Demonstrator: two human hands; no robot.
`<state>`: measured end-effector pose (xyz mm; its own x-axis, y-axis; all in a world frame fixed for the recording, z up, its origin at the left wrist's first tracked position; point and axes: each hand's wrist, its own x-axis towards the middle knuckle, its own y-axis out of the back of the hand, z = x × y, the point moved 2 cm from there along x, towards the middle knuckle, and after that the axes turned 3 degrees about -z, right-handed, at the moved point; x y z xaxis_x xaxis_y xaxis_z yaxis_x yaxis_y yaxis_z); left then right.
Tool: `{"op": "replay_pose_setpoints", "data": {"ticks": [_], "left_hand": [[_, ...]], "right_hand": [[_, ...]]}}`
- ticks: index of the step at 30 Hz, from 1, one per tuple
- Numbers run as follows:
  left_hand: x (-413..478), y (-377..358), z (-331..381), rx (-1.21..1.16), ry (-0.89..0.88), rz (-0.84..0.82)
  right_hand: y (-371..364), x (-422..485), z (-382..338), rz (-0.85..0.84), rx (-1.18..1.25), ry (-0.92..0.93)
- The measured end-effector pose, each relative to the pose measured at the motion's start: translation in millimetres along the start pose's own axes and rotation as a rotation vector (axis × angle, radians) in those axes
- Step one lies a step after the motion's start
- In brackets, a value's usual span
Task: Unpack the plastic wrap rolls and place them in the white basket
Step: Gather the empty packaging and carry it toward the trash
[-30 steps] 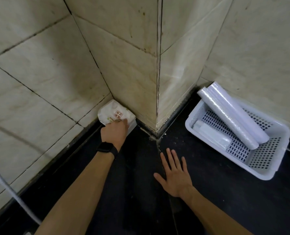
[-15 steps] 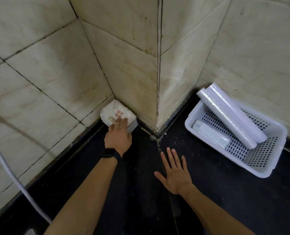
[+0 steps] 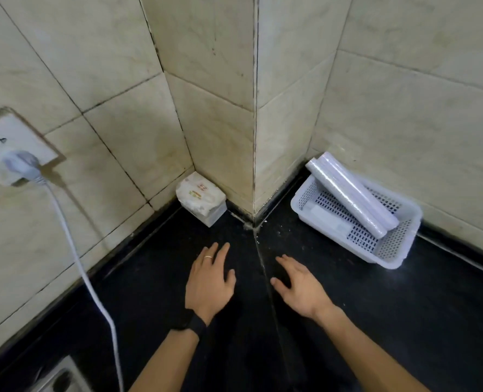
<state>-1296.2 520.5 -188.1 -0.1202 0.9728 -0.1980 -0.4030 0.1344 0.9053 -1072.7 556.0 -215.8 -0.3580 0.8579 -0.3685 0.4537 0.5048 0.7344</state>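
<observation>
Two plastic wrap rolls (image 3: 350,195) cross one white basket (image 3: 395,246), right of frame. Left hand (image 3: 210,281) and right hand (image 3: 302,287) spread wide, empty.

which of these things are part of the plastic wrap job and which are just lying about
Job:
- two long clear plastic wrap rolls, lying propped in the basket
- white perforated plastic basket

Lying about:
- white soft tissue pack in the wall corner
- grey plug in the white wall socket
- white power cable

Home kitchen corner, tiled walls (image 3: 115,66), black countertop (image 3: 404,321), wall socket (image 3: 11,142)
</observation>
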Motion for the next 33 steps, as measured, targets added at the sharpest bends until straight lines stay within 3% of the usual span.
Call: {"op": "replay_pose_setpoints", "data": {"ticks": [7, 14, 23, 28, 33], "left_hand": [[-62, -45, 79, 0.029, -0.231, -0.160], [-119, -108, 199, 0.120, -0.547, -0.333], [-249, -200, 364, 0.261, -0.957, -0.496], [-350, -263, 433, 0.300, -1.034, -0.618], [-417, -307, 478, 0.272, -0.883, -0.742]], "right_hand": [[12, -152, 48, 0.244, 0.070, -0.145], [1, -291, 121, 0.418, 0.090, -0.454], [-40, -504, 210, 0.741, 0.295, -0.832], [-79, -624, 248, 0.877, 0.376, -1.003], [-109, -708, 279, 0.947, 0.532, -1.207]]}}
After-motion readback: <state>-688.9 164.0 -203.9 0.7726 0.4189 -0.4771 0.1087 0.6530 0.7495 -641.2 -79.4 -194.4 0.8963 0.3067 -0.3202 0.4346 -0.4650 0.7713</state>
